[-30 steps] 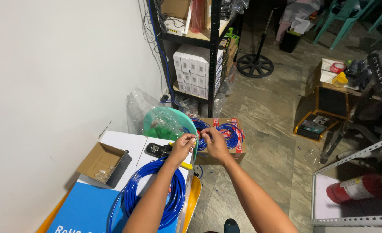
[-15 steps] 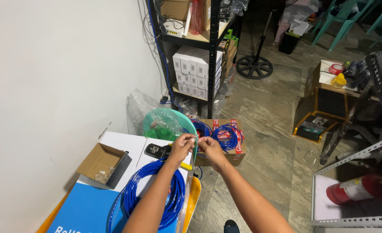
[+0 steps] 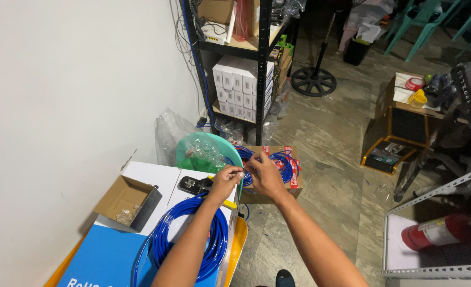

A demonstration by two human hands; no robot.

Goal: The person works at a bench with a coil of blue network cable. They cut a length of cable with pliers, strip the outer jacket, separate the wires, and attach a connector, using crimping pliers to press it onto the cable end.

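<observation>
Left hand (image 3: 226, 179) and right hand (image 3: 263, 178) pinch blue cable end (image 3: 244, 171) at frame centre, fingers closed. We note hands sit slightly closer together than moments ago; grip unchanged. Cable coil (image 3: 214, 250) lower left.

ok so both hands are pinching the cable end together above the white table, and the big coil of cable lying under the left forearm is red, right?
Not quite: the coil of round plastic-sheathed cable is blue, not red, as the head view shows. The rest holds: left hand and right hand meet at the cable end above the white table.
</observation>
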